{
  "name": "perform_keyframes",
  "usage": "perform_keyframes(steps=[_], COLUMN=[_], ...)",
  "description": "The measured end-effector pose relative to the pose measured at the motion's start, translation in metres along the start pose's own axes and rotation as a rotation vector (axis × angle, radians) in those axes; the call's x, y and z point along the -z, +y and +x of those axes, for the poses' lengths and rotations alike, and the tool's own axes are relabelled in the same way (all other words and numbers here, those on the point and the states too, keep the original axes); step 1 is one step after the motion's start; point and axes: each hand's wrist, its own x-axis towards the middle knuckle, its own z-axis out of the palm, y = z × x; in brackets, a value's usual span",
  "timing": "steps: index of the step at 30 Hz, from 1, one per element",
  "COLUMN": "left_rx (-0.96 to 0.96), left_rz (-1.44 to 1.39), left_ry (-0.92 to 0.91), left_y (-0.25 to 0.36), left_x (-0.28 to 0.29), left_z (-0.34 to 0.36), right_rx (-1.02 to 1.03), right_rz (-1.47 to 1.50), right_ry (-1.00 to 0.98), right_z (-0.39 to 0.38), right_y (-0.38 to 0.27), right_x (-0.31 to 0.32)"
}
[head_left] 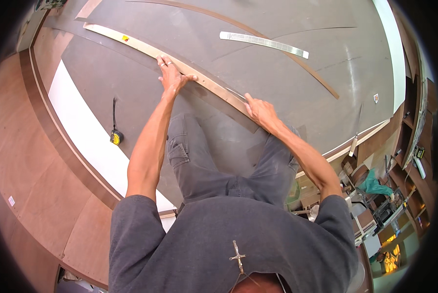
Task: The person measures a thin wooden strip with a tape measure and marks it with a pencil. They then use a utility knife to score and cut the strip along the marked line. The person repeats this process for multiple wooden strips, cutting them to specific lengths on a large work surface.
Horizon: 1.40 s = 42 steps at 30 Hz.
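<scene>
A long pale wooden strip [207, 84] lies slantwise across a large grey-brown sheet [219, 146], with a small yellow mark near its far left end. My left hand [171, 75] presses down on the strip, thumb and fingers spread apart; rings show on its fingers. Toward the strip's near right end, my right hand [262, 111] is closed with the index finger stretched forward. From it a thin, blade-like tool [236, 93] runs along the strip's far edge; its handle is hidden in the hand.
A yellow and black tape measure [116, 136] lies at left with some tape out. Beyond the strip are a printed white strip [263, 44] and a narrow brown offcut [312, 75]. A wooden-handled tool [353, 146] rests at the right edge, near cluttered tools and a green cloth [375, 183].
</scene>
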Motion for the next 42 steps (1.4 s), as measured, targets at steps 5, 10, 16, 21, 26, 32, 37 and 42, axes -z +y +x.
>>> perform_keyframes(steps=[5,10,16,21,26,32,37,42], left_rx=[-0.059,-0.12,-0.116,-0.132,-0.094,-0.062,-0.028,-0.069], left_rz=[-0.016,-0.001,-0.009,-0.019,-0.056,-0.076,-0.078,-0.021], left_ry=[0.02,0.052,0.086,0.062,0.061,-0.01,-0.005,0.006], left_y=[-0.001,-0.004,-0.023,-0.019,-0.018,0.002,-0.003,-0.002], left_x=[-0.005,-0.019,-0.015,-0.025,-0.021,-0.008,-0.005,-0.012], left_z=[0.003,0.014,0.018,0.02,0.019,0.01,0.005,0.007], right_rx=[0.067,0.061,-0.022,-0.032,-0.035,-0.085,-0.061,-0.026], right_rz=[0.143,0.128,0.066,0.043,-0.005,0.043,-0.006,-0.084], right_ry=[0.102,0.045,-0.054,-0.065,-0.064,-0.01,0.011,0.0], right_z=[0.105,0.136,-0.007,-0.03,-0.059,-0.018,0.0,0.003], right_y=[-0.081,-0.081,0.007,0.029,0.046,0.0,-0.016,-0.005], right_x=[0.005,0.001,0.005,0.006,0.014,0.014,0.008,0.008])
